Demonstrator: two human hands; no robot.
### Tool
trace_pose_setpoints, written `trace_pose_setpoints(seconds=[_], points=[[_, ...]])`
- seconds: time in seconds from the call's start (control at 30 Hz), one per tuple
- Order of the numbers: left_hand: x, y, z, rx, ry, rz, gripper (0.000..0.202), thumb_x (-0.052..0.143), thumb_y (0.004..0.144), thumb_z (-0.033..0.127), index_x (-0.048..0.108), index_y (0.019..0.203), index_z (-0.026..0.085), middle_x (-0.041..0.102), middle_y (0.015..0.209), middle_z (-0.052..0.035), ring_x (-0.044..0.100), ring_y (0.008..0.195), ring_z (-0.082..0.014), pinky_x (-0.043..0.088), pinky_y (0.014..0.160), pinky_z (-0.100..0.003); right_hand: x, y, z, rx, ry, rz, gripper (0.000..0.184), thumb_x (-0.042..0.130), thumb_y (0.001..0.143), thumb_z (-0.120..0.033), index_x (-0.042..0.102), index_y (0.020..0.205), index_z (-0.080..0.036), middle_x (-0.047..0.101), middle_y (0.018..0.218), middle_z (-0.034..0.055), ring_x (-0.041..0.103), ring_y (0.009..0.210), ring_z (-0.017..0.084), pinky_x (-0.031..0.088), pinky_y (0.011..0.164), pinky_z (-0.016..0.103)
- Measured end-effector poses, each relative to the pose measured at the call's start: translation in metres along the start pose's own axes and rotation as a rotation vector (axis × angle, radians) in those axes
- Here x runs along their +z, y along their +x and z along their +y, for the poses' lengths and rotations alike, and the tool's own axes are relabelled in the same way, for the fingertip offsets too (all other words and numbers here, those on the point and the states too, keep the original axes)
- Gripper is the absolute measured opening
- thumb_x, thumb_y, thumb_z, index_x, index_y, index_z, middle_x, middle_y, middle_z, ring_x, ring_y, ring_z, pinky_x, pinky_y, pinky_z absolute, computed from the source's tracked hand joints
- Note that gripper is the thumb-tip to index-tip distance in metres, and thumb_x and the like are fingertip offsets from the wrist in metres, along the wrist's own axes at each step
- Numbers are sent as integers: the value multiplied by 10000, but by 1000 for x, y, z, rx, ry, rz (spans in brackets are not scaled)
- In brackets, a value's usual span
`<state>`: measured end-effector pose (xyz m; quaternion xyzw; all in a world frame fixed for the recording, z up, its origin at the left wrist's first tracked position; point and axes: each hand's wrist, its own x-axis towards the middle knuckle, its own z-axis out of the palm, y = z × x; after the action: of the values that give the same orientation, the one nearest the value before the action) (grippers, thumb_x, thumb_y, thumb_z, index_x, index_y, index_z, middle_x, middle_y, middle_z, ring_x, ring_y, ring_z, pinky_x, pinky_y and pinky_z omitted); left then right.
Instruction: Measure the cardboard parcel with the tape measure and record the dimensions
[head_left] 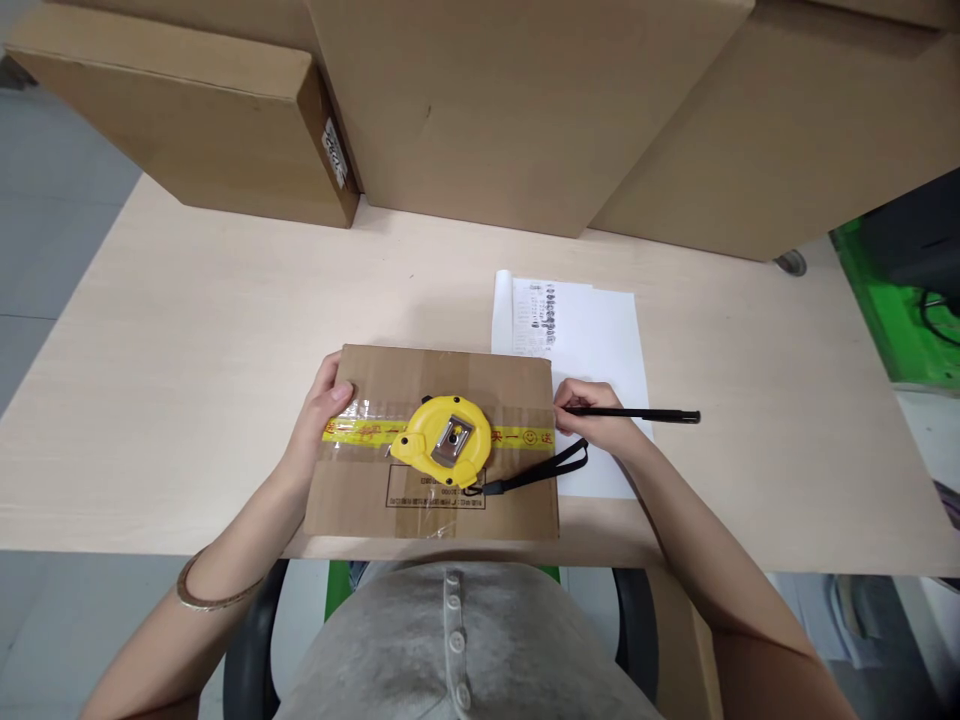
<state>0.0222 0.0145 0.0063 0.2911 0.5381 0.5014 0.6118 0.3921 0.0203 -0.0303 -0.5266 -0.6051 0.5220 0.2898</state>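
A small cardboard box (337,500) lies near the table's front edge, with a strip of yellow printed tape across its top. My left hand (316,415) grips its left side, thumb over the top edge and the other fingers mostly hidden. On top of the box rests a yellow tape measure (420,450), its metal clip facing up. The black wrist strap (540,470) trails from it past the box's right edge. My right hand (592,393) is closed around a black pen (660,413), beside the box's right side. Whether that hand touches the box, I cannot tell.
White paper (600,325) with printing and handwriting lies partly under the box and my right hand. Large cardboard boxes (480,110) stand along the back of the table (187,400), a flatter box (172,120) at the left. A chair armrest (251,640) shows below.
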Motion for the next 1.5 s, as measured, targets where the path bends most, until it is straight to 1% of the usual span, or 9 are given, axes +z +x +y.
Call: trace_pose_setpoints(seconds=[0.1,0.27,0.37,0.57,0.73,0.93,1.23,1.37,1.5], points=[[0,0,1,-2,-14,3,580,914,636,531,673,1086,255,745,1059,-8,705,926,-250,552,759,-339,1,0,-1,8,0,3,287,747,798,-330,527,636,-240,566,516,-27,505,457,116,372,466,253],[2,1,3,-24,-10,38,624,941,554,549,690,1047,262,744,1019,-6,708,885,-247,545,738,-336,1,0,-3,7,3,2,284,759,782,-323,533,631,-241,569,523,-27,510,458,118,370,460,256],[2,1,2,-18,-3,51,589,937,562,539,687,1021,269,741,1055,4,697,967,-253,546,786,-329,1,0,-2,3,5,9,297,766,789,-329,527,635,-244,571,529,-27,517,466,121,376,465,258],[-2,0,0,26,50,2,506,853,711,505,670,1115,262,727,1198,-15,661,1129,-280,529,932,-357,1,0,-2,9,12,7,337,800,796,-341,520,634,-244,560,520,-31,500,461,118,357,458,256],[-3,1,0,20,67,10,518,867,667,515,671,1082,275,722,1196,-12,642,1184,-301,510,974,-371,0,0,-2,10,17,6,363,823,785,-363,521,624,-243,560,512,-28,498,456,114,355,457,254],[-1,0,0,16,64,11,484,848,686,525,653,1057,284,720,1167,0,651,1129,-286,508,918,-354,1,-1,1,28,23,20,370,814,803,-446,549,650,-239,615,546,-1,550,486,133,416,479,263],[0,-1,1,-5,21,2,539,879,663,535,619,1047,261,732,1062,-6,675,989,-274,514,819,-351,3,-1,0,43,13,24,358,842,783,-434,571,656,-239,628,575,-6,567,526,144,459,503,284],[0,-1,1,23,34,-3,504,860,697,516,626,1059,256,740,1090,-10,678,1024,-276,516,836,-352,4,-1,0,47,12,23,343,831,779,-402,564,641,-237,615,567,-12,553,520,135,442,494,275],[1,-2,1,0,13,5,525,877,692,515,631,1079,260,733,1093,-1,675,1061,-280,510,841,-346,3,0,0,48,14,18,302,820,775,-399,597,656,-234,631,577,-1,575,527,145,459,498,282]])
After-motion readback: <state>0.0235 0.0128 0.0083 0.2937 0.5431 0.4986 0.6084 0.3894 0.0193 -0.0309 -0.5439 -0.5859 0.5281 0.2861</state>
